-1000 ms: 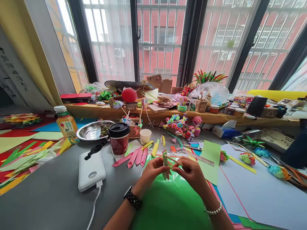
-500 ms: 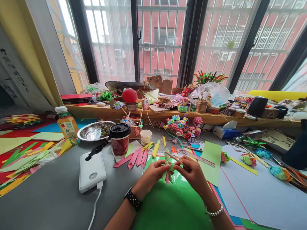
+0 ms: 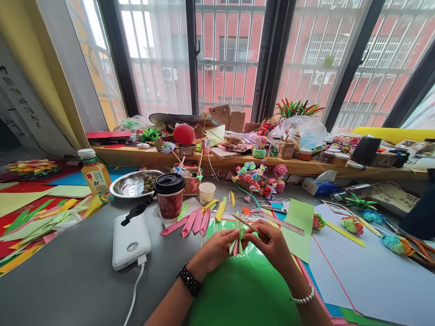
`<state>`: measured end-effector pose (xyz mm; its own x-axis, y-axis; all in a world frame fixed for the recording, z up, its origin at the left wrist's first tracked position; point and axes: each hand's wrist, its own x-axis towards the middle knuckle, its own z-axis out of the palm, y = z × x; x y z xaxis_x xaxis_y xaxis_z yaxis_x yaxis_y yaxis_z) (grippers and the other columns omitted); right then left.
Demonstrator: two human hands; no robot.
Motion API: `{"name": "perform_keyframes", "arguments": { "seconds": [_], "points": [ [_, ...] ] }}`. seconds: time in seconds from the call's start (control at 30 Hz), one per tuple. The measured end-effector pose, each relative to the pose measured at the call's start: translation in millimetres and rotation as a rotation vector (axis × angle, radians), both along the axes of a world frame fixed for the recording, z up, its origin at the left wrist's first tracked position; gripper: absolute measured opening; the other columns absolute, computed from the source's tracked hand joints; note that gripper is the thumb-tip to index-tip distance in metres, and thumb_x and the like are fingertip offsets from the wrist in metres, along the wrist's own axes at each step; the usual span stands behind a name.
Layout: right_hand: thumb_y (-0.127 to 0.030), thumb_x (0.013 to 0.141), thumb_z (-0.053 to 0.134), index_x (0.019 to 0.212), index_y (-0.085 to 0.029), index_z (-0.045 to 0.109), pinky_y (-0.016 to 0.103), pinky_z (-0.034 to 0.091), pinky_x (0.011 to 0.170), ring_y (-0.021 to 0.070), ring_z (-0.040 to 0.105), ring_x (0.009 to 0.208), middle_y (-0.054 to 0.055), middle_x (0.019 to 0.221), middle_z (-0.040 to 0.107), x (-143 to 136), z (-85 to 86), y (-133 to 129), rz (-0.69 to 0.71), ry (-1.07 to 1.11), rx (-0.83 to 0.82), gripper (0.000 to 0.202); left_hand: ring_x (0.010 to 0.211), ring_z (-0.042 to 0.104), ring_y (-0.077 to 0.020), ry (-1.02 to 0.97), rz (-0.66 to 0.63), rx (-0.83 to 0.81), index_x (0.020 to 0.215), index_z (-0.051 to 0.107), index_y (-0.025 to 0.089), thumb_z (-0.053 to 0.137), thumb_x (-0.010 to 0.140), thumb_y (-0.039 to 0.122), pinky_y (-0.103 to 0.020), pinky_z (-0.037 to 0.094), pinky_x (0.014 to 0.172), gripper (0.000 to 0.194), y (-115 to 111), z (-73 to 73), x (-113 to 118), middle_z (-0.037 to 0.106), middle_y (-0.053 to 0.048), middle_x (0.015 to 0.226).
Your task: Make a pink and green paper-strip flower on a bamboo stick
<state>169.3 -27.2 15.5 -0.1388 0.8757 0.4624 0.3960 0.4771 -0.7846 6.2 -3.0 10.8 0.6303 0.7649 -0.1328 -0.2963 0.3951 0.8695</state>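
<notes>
Two-handed hold, head view: our left hand point(image 3: 216, 248) is pinching folded paper point(image 3: 236, 247) above the green sheet point(image 3: 243, 294); our right hand point(image 3: 272, 240) is gripping a stick point(image 3: 246, 222).
Paper: by loosening that pinch, we could be letting folds slip apart.

Pink and pale green against grey

The pleated paper bundle point(image 3: 235, 247) mixes pale green with pink; the thin round stick point(image 3: 243, 221) is light tan. Plain pink marks the flat, pointed paper strips point(image 3: 197, 222), bright yellow the narrow folded paper strip point(image 3: 221, 209). The smooth sheet point(image 3: 244, 294) is glossy vivid green, the flat tabletop point(image 3: 81, 290) dull grey. White dots scatter over the black watch strap point(image 3: 190, 281); the beaded bracelet point(image 3: 303, 296) is silvery white. The tapered coffee cup point(image 3: 170, 206) is mottled deep red, its domed lid point(image 3: 169, 183) black.
</notes>
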Motion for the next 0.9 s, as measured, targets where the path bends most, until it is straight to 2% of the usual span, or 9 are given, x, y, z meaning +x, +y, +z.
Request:
{"name": "perform_keyframes", "arguments": {
  "seconds": [0.23, 0.37, 0.47, 0.57, 0.67, 0.77, 0.9],
  "points": [
    [-0.044, 0.076, 0.055, 0.071, -0.016, 0.059, 0.021, 0.032, 0.044, 0.0091, 0.037, 0.05, 0.0, 0.065, 0.05, -1.7, -4.9, 2.1, 0.022, -0.016, 0.001, 0.029, 0.062, 0.054, -0.0079, -0.096, -0.066, -0.089, 0.083, 0.066, 0.014, 0.061, 0.073, 0.027, -0.019, 0.039, 0.061, 0.017, 1.8, -4.6, -2.1, 0.063, -0.001, 0.071],
    [-0.041, 0.078, 0.054, 0.067, -0.017, 0.058, 0.021, 0.03, 0.043, 0.0088, 0.036, 0.048, -0.002, 0.059, 0.047, -1.6, -5.0, 2.2, -0.027, -0.061, 0.025, 0.027, 0.072, 0.058, -0.01, -0.125, -0.075, -0.1, 0.09, 0.063, 0.015, 0.062, 0.073, 0.025, -0.024, 0.042, 0.074, 0.02, 2.4, -5.9, -3.9, 0.061, -0.002, 0.081],
    [-0.038, 0.078, 0.053, 0.067, -0.017, 0.057, 0.021, 0.03, 0.044, 0.0094, 0.037, 0.048, -0.002, 0.058, 0.048, -2.2, -5.1, 2.6, -0.091, -0.11, 0.067, 0.024, 0.081, 0.059, -0.0127, -0.113, -0.036, -0.057, 0.102, 0.056, 0.022, 0.069, 0.066, 0.021, -0.03, 0.041, 0.081, 0.039, 3.5, -7.7, -3.7, 0.058, -0.004, 0.097],
    [-0.035, 0.079, 0.052, 0.066, -0.017, 0.058, 0.021, 0.032, 0.046, 0.0105, 0.041, 0.05, -0.001, 0.059, 0.051, -2.9, -6.9, 3.7, -0.114, -0.184, 0.099, 0.022, 0.082, 0.06, -0.0144, 0.026, 0.056, 0.044, 0.107, 0.053, 0.022, 0.073, 0.059, 0.02, -0.03, 0.042, 0.079, 0.052, 5.1, -11.0, -1.2, 0.055, -0.008, 0.107],
    [-0.031, 0.08, 0.05, 0.069, -0.018, 0.059, 0.021, 0.033, 0.047, 0.0109, 0.043, 0.051, 0.0, 0.062, 0.054, -3.3, -9.5, 5.1, -0.095, -0.23, 0.094, 0.02, 0.078, 0.06, -0.0151, 0.106, 0.103, 0.094, 0.106, 0.056, 0.017, 0.074, 0.058, 0.025, -0.027, 0.043, 0.074, 0.052, 5.4, -12.8, 2.1, 0.06, -0.009, 0.098],
    [-0.028, 0.08, 0.05, 0.072, -0.018, 0.06, 0.021, 0.033, 0.047, 0.0108, 0.043, 0.051, 0.0, 0.064, 0.056, -3.0, -11.4, 6.1, -0.074, -0.241, 0.075, 0.016, 0.073, 0.06, -0.0135, 0.078, 0.08, 0.06, 0.101, 0.06, 0.014, 0.074, 0.058, 0.026, -0.026, 0.042, 0.073, 0.047, 4.5, -12.6, 3.4, 0.064, -0.006, 0.084],
    [-0.027, 0.08, 0.05, 0.071, -0.018, 0.059, 0.021, 0.034, 0.047, 0.0112, 0.044, 0.051, 0.0, 0.061, 0.055, -2.2, -13.1, 6.8, -0.09, -0.221, 0.061, 0.015, 0.076, 0.062, -0.0149, 0.092, 0.053, 0.076, 0.097, 0.063, 0.014, 0.072, 0.06, 0.028, -0.028, 0.044, 0.077, 0.041, 4.6, -13.9, 2.2, 0.066, -0.007, 0.088]
  ]
}}
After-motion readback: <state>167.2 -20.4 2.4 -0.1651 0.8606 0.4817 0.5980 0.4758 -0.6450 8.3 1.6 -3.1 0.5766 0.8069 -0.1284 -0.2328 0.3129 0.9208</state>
